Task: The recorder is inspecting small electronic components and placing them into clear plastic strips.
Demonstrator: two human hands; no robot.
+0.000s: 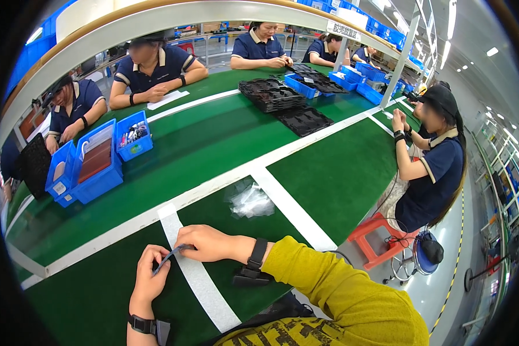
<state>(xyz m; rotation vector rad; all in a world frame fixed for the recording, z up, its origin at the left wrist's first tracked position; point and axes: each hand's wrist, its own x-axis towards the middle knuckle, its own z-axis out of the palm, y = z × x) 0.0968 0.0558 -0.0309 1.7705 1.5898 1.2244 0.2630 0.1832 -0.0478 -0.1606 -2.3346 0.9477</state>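
Blue-grey strip [168,258]: left hand [149,277] and right hand [206,242] are pinching it, 8 o'clock from clear plastic pieces [252,200]. Handling looks partway: no finished strip showing, pieces lying untouched.

The left hand [148,275] and right hand [205,242] hide the ends of the thin dark strip [166,258] from me. Clear plastic pieces [252,202] blur into one heap; small parts [135,132] in a blue bin [137,149], far left, are too tiny to name. The near edge crops the yellow shirt [328,277].
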